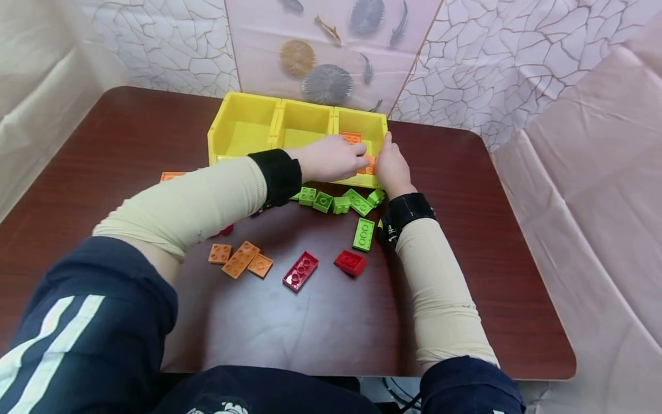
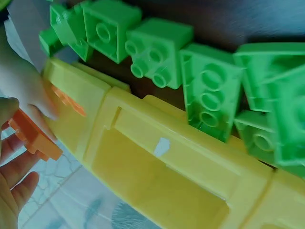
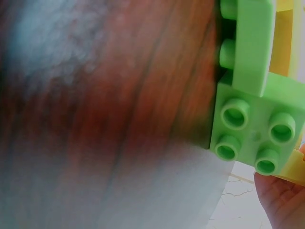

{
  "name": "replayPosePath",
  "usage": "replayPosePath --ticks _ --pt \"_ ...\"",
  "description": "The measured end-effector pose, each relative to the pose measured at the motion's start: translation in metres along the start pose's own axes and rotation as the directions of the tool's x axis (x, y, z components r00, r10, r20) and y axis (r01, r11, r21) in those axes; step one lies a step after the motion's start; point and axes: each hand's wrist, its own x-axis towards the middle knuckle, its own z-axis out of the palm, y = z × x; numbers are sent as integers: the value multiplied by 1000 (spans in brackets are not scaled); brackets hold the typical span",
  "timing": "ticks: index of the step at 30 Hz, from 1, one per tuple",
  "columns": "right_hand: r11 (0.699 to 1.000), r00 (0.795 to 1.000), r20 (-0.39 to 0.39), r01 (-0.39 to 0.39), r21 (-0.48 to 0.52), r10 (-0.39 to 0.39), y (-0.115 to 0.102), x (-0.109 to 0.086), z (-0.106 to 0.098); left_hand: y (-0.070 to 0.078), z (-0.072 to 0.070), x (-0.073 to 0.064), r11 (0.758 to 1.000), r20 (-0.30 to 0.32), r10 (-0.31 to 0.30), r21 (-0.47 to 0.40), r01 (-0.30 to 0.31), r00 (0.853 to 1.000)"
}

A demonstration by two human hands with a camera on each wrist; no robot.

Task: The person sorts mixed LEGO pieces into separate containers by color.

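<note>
My left hand [image 1: 331, 158] reaches over the right compartment of a yellow three-part bin [image 1: 243, 106]. In the left wrist view, its thumb and fingers pinch an orange toy brick [image 2: 35, 136] above the bin. Another orange brick [image 2: 66, 101] lies inside that compartment. At the bin's right end, my right hand [image 1: 393, 167] grips the side wall; part of its hold is hidden. The right wrist view catches only some of its curled fingers [image 3: 283, 198], beside the bin. Green bricks [image 1: 323, 201] stand along the bin's front.
A green brick [image 1: 364, 234] lies nearer to me, with red bricks [image 1: 350, 263] and a dark red one [image 1: 300, 271] beside it. Brown-orange bricks [image 1: 241, 259] sit left of centre. Another orange brick [image 1: 171, 176] shows behind my left arm. Patterned cloth hangs behind the table [image 1: 465, 172].
</note>
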Motion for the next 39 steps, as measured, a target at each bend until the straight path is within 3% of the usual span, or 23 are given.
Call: replayPosePath --ticks 5,8,13,17,21,39 --pt "999 999 -15 30 -18 -30 -10 -1 1 -14 13 14 996 73 -94 10 93 993" --pt "998 999 -23 48 -26 -49 -13 -4 2 -21 21 22 986 112 -164 5 164 980" --pt "999 998 -21 51 -15 -52 -18 -6 4 -28 33 31 956 185 -285 -16 292 941" --pt "998 998 -26 50 -25 -51 -21 -6 4 -34 42 32 919 239 -375 -33 393 896" --pt "999 1000 -14 24 -24 -24 -23 -5 3 -36 47 32 896 281 -410 -53 441 867" --pt "1000 1000 -15 -3 -19 3 -1 -6 -3 -32 57 50 917 382 -332 -83 390 863"
